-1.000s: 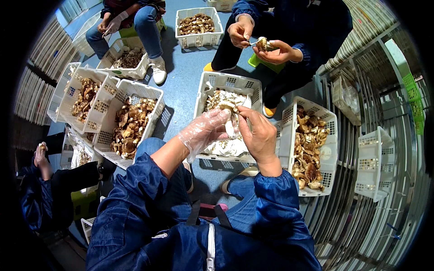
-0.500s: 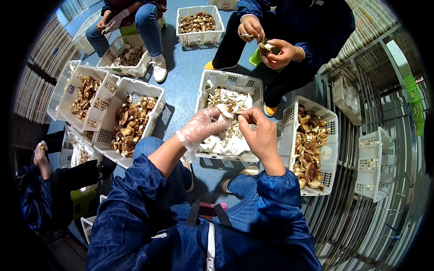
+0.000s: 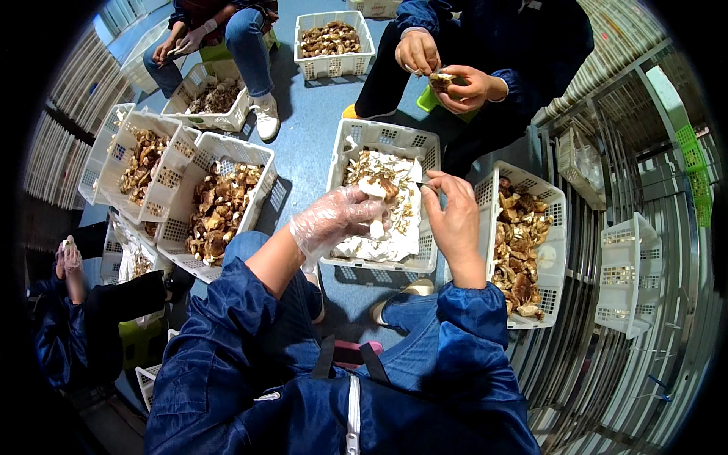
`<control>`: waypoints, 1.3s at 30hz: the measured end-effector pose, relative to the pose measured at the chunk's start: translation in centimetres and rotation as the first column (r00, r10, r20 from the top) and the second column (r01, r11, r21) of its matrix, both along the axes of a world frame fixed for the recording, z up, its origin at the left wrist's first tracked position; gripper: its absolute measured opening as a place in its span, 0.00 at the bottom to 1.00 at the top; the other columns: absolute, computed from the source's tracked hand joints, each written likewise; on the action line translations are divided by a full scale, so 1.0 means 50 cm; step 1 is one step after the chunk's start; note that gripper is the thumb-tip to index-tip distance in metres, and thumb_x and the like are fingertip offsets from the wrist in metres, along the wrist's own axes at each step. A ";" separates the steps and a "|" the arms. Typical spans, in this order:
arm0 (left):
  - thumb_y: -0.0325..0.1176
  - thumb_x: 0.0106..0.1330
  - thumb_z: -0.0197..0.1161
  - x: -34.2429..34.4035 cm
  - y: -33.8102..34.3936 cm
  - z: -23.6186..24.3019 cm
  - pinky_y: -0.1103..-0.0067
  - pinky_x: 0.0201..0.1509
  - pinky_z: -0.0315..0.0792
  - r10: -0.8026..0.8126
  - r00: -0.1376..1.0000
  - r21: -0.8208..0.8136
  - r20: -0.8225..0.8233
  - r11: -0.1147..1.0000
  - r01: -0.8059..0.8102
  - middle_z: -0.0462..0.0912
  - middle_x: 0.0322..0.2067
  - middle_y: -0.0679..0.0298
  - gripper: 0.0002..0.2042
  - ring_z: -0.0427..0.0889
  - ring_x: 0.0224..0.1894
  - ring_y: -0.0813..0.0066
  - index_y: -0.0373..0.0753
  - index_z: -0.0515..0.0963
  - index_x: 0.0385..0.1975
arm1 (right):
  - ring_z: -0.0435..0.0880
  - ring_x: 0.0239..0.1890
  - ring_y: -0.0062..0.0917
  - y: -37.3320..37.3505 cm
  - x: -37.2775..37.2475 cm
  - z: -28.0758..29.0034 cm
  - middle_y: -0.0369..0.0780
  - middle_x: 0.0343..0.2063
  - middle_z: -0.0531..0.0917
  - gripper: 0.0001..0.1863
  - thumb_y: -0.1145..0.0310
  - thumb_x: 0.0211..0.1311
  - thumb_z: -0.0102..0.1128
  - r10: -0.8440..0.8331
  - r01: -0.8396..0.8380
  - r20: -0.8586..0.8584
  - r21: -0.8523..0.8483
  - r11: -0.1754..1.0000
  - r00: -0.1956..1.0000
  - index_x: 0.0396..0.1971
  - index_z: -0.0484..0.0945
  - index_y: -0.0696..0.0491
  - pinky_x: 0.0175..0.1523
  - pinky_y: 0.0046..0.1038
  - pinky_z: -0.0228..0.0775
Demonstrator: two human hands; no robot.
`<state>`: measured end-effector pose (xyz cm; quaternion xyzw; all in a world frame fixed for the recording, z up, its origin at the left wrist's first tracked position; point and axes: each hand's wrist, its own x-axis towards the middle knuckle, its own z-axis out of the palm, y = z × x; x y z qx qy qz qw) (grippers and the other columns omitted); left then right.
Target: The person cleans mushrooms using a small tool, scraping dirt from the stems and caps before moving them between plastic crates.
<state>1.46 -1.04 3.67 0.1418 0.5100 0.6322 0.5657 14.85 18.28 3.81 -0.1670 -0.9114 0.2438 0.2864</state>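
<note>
My left hand, in a clear plastic glove, grips a mushroom with a brown cap and pale stem. Bare, my right hand pinches a small dark tool, perhaps a blade, its tip pointing left and a little apart from the mushroom. Most of this tool is hidden by my fingers. Both hands are over a white plastic crate lined with white paper, on which brown and pale trimmings are scattered. To the right of my right hand stands another white crate of brown mushrooms.
More crates of mushrooms stand at left, and one crate is at the back. A co-worker's hands hold a mushroom opposite me. Other people sit at back left and far left. Metal racks line the right.
My right hand has drawn away to the right from the mushroom, tool in its fingers. The mushroom in my left hand has turned, showing more brown cap.
</note>
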 end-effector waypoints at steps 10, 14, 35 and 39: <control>0.42 0.76 0.63 0.010 0.000 0.015 0.85 0.40 0.84 0.146 0.966 0.072 0.212 0.984 -0.164 0.85 0.39 0.64 0.17 0.86 0.37 0.81 0.36 0.77 0.55 | 0.84 0.51 0.36 -0.040 -0.008 0.029 0.38 0.46 0.87 0.09 0.73 0.57 0.72 0.223 -0.211 -0.150 0.086 0.974 0.963 0.38 0.84 0.51 0.53 0.34 0.79; 0.42 0.75 0.64 0.009 0.000 0.004 0.85 0.38 0.82 0.104 0.974 0.095 0.200 0.988 -0.125 0.84 0.38 0.64 0.14 0.84 0.34 0.82 0.37 0.78 0.49 | 0.86 0.50 0.35 -0.049 -0.011 0.027 0.37 0.46 0.88 0.11 0.74 0.56 0.72 0.292 -0.276 -0.147 0.118 0.954 0.945 0.39 0.82 0.52 0.51 0.34 0.81; 0.37 0.67 0.70 -0.023 -0.015 -0.028 0.80 0.43 0.73 -0.104 0.985 0.018 -0.134 0.994 0.107 0.87 0.36 0.64 0.14 0.83 0.41 0.78 0.40 0.82 0.49 | 0.91 0.39 0.25 -0.053 -0.001 0.040 0.41 0.35 0.90 0.07 0.71 0.68 0.66 0.212 -0.232 -0.094 -0.394 0.889 0.973 0.42 0.84 0.56 0.45 0.26 0.81; 0.32 0.64 0.72 -0.015 -0.007 -0.021 0.77 0.47 0.77 -0.136 0.986 0.055 -0.099 0.988 0.142 0.87 0.38 0.62 0.15 0.85 0.40 0.74 0.36 0.82 0.49 | 0.89 0.40 0.21 -0.036 0.001 0.030 0.40 0.38 0.90 0.07 0.70 0.70 0.66 0.084 -0.119 -0.097 -0.452 0.884 0.992 0.42 0.83 0.57 0.47 0.24 0.79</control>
